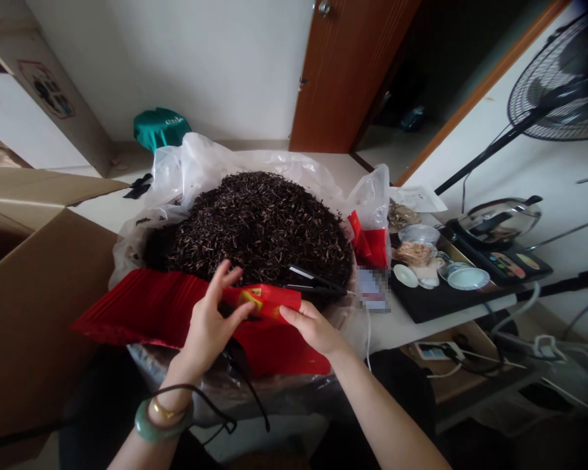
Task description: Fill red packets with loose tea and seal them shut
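My right hand (313, 326) pinches one end of a small red packet (274, 299) with a yellow mark, between thumb and fingers. At the packet's other end is my left hand (210, 320), thumb and fingers apart; I cannot tell whether its thumb touches the packet. A long row of red packets (147, 307) leans to the left of my hands, and more red packets (284, 349) lie below them. Behind the hands a heap of dark dried tea leaves (259, 222) fills a clear plastic bag (206, 153). On its right front edge rests a black, hair-straightener-like clamp (318, 279).
Left stands an open cardboard box (53, 281). Several red packets (375, 247) lie at the bag's right rim. Further right are a black tray (416, 307) with white cups (468, 279), a glass kettle (502, 219) and a fan (563, 78). A black cable (210, 401) crosses near my left wrist.
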The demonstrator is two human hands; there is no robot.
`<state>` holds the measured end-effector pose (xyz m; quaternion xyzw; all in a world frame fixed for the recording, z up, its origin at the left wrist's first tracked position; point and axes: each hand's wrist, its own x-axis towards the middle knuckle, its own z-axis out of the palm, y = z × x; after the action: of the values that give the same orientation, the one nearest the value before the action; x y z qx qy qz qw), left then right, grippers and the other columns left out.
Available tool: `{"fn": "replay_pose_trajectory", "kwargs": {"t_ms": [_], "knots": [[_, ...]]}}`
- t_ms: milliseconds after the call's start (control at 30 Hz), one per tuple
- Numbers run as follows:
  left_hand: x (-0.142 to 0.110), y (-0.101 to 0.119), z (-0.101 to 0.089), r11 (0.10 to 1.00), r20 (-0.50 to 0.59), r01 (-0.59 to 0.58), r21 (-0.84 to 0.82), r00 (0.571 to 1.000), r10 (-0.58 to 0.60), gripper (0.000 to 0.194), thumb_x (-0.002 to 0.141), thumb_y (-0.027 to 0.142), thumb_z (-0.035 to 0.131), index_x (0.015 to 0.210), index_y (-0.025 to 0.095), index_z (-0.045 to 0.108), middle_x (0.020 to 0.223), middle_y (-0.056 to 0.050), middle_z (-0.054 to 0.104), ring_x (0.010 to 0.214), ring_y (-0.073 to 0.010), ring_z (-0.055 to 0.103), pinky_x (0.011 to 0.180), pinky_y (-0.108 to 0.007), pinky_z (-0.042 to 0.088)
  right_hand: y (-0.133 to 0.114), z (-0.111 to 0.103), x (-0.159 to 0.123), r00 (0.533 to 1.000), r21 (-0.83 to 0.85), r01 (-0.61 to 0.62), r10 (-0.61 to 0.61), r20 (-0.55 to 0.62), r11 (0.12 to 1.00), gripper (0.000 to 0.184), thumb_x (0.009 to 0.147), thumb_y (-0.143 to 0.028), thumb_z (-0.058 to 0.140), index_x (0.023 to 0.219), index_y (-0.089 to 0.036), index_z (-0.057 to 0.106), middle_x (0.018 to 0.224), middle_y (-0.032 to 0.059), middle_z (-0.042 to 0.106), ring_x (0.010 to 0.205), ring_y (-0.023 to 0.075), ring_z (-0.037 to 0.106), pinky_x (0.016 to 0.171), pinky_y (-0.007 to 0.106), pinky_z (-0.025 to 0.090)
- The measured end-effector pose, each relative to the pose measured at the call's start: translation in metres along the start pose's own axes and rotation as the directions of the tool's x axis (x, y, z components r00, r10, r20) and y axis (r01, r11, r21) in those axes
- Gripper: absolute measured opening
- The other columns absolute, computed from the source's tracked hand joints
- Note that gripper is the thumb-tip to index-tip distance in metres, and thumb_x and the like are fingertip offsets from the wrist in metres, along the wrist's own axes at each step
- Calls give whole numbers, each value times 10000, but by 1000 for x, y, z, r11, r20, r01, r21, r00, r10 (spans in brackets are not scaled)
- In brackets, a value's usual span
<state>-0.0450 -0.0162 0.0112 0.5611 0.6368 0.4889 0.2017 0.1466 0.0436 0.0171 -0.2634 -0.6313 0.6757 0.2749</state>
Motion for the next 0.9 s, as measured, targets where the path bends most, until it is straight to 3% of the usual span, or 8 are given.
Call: {"fn": "replay_pose_trajectory", "kwargs": {"t_ms": [33, 100, 167, 233, 433, 567, 767, 900], "knots": [[-1, -1, 0, 976, -66, -152, 159, 984, 164, 752, 761, 412, 702, 1412, 207, 387, 1359, -158, 549, 1286, -316, 477, 1054, -510, 396, -1, -1, 0, 1000, -17, -3, 3, 7, 1000, 448, 892, -524, 507, 1194, -227, 653, 1165, 63, 689, 1154, 236, 599, 1031, 433, 434], [-4, -1, 1, 808, 21, -413, 419, 894, 447, 736, 747, 314, 735, 1400, 263, 400, 1445, -136, 459, 1394, -335, 306, 1122, -567, 253, -4, -2, 1, 999, -77, 1, 2, 36, 997, 460, 888, -539, 502, 1199, -232, 646, 1177, 59, 683, 1155, 222, 597, 1034, 420, 432], [-6, 0, 2, 637, 242, -574, 514, 810, 534, 574, 816, 217, 658, 1353, 283, 467, 1424, -110, 490, 1390, -320, 321, 1143, -573, 172, -6, -3, 0, 997, -134, 25, -15, 81, 991, 473, 891, -551, 484, 1204, -231, 637, 1177, 55, 680, 1130, 204, 609, 1021, 399, 445], [-8, 0, 5, 576, 340, -615, 538, 784, 519, 477, 870, 150, 560, 1332, 249, 497, 1370, -113, 548, 1334, -287, 421, 1156, -551, 140, -8, -3, 0, 991, -175, 59, -37, 126, 983, 470, 909, -549, 446, 1184, -222, 644, 1119, 47, 701, 1066, 187, 639, 967, 370, 488], [-11, -1, 18, 601, 316, -601, 527, 795, 517, 419, 907, 150, 479, 1322, 196, 512, 1292, -138, 602, 1275, -275, 492, 1147, -543, 190, -6, -1, -3, 988, -222, 93, -62, 143, 970, 445, 952, -505, 380, 994, -191, 693, 819, 11, 724, 843, 172, 680, 748, 306, 564], [-9, -7, 26, 637, 332, -631, 443, 775, 537, 399, 892, 169, 508, 1289, 201, 534, 1243, -134, 615, 1223, -273, 521, 1091, -503, 346, -6, 3, -2, 986, -243, 44, -3, 169, 969, 520, 927, -569, 374, 1098, -169, 659, 970, 59, 720, 996, 189, 654, 858, 338, 540], [-9, -16, 29, 855, 219, -425, 298, 902, 372, 387, 809, 194, 604, 1192, 187, 550, 1111, -106, 657, 1053, -236, 613, 1031, -488, 426, -16, 7, 6, 984, -171, 1, 29, 176, 985, 619, 872, -652, 395, 1201, -182, 627, 1217, 104, 648, 1200, 214, 562, 1053, 415, 414], [-12, -19, 29, 931, 95, -285, 229, 958, 270, 420, 748, 154, 630, 1158, 197, 545, 1134, -96, 661, 1063, -230, 620, 976, -424, 486, -29, 8, 11, 969, -111, -57, 82, 234, 992, 699, 879, -685, 304, 1260, -175, 596, 1282, 108, 609, 1276, 220, 496, 1113, 438, 322]]}}
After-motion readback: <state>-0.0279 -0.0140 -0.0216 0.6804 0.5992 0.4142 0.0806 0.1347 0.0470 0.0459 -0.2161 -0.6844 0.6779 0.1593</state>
